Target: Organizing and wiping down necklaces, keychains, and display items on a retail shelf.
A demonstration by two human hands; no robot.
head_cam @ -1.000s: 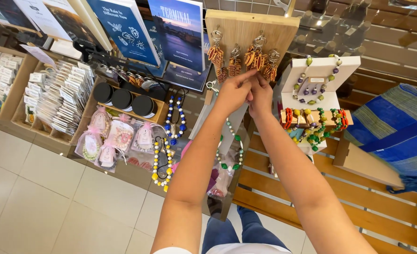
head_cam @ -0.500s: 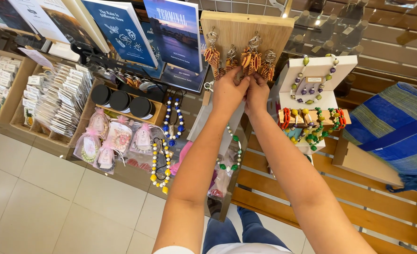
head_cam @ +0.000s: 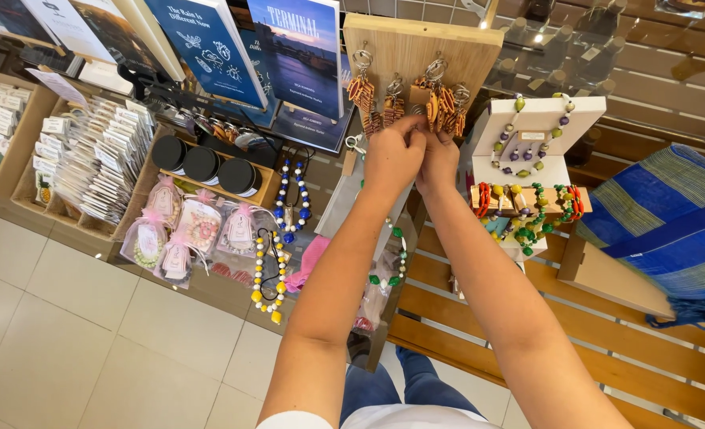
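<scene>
Wooden display board (head_cam: 416, 44) stands upright behind the hands. Left hand (head_cam: 392, 155) and right hand (head_cam: 440, 163) touch, fingers pinched together on a hanging keychain (head_cam: 440, 107) at the board's lower edge; beaded necklaces (head_cam: 527, 202) lie just right.

We see both hands raised together at the wooden board (head_cam: 424, 44): the left hand (head_cam: 392, 155) and right hand (head_cam: 438, 161) touch, fingers pinched among the hanging orange keychains (head_cam: 440, 103). A white necklace stand (head_cam: 543, 131) sits just beside them.
</scene>
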